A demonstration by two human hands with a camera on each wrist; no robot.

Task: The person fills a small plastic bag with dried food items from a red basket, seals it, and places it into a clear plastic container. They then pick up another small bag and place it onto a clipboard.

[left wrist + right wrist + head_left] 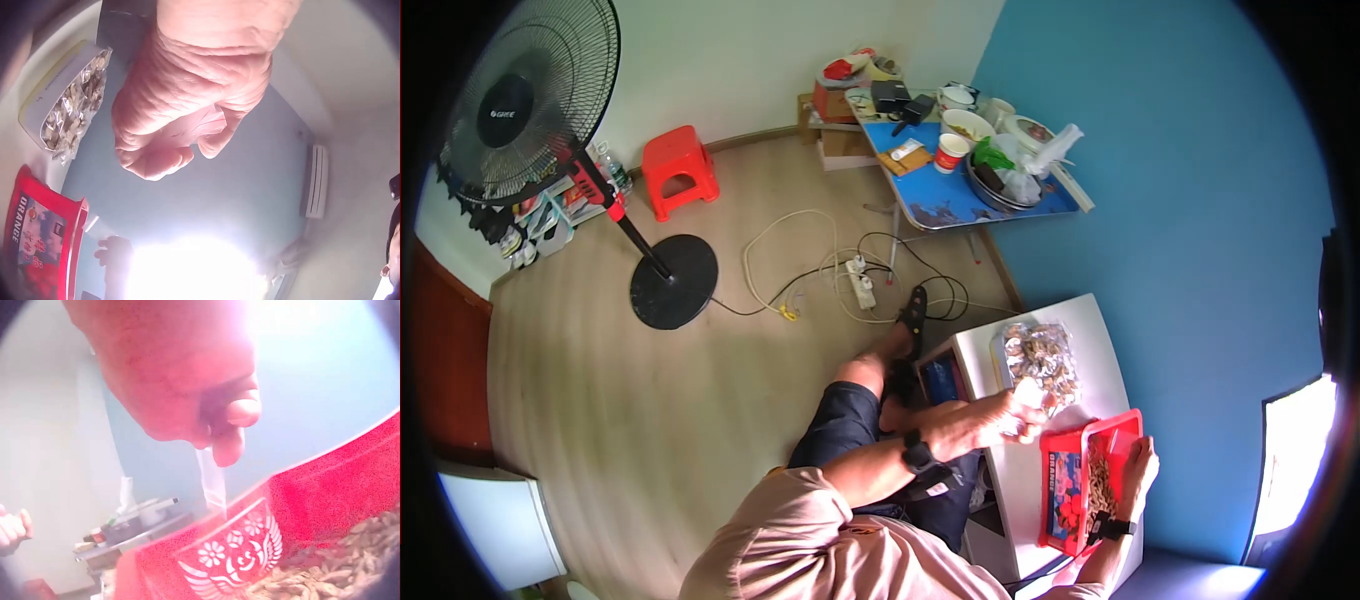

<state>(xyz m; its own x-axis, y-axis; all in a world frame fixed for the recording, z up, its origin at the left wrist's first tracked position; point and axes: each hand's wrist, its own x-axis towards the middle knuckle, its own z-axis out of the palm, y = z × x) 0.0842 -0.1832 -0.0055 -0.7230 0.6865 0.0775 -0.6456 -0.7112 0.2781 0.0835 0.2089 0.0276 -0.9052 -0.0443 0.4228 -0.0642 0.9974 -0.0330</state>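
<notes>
In the head view my left hand (990, 420) is over the white cabinet top, between a box of small clear packets (1042, 360) and a red plastic basket (1065, 490). Its curled fingers hold a crumpled clear plastic bag (203, 125), seen in the left wrist view. My right hand (1140, 468) is above the basket's far side. From its bent fingertips hangs a thin, translucent white strip (213, 481), in the right wrist view. Loose, slender light-brown pieces (337, 569) lie inside the basket. The packets hold brownish bits.
The cabinet (1015, 460) stands against a blue wall (1180, 250). Beyond it, a blue folding table (940, 200) carries bowls, a cup and bags. Cables and a power strip (860, 283) lie on the floor. A standing fan (675, 280) and red stool (680, 170) are farther left.
</notes>
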